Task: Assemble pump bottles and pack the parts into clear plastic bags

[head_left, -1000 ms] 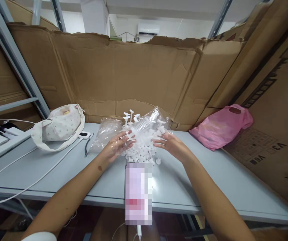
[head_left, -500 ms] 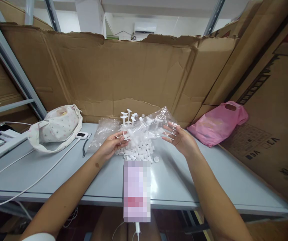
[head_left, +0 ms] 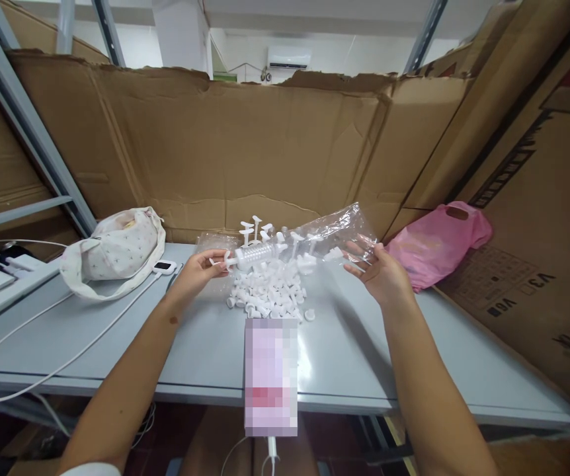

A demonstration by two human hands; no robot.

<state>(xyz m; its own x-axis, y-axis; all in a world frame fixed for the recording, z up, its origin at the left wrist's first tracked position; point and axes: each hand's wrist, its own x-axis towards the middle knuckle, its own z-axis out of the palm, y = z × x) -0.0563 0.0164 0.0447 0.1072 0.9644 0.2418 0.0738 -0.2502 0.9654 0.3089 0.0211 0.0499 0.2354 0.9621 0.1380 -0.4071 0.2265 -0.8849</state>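
Between my hands, above the table, is a clear ribbed syringe-like plastic tube point(head_left: 255, 256) with a white end. My left hand point(head_left: 210, 263) pinches its white end at the left. My right hand point(head_left: 375, 268) holds a clear plastic bag point(head_left: 342, 226) by its right side, thumb and fingers closed on the film. The bag stretches leftward over the pile; where its mouth ends is hard to see. Below lies a heap of small white plastic parts point(head_left: 275, 291), and several white T-topped pieces point(head_left: 256, 228) stand behind it.
A cloth bag point(head_left: 116, 254), a small white device point(head_left: 164, 267) with a cable and a power strip point(head_left: 12, 291) are on the left. A pink plastic bag point(head_left: 434, 244) lies right. Cardboard point(head_left: 245, 145) walls the back. A blurred upright object point(head_left: 270, 377) is at the front edge.
My left hand has moved left with the tube's end. My right hand has moved right with the bag, so the tube and bag are farther apart and show more clearly.
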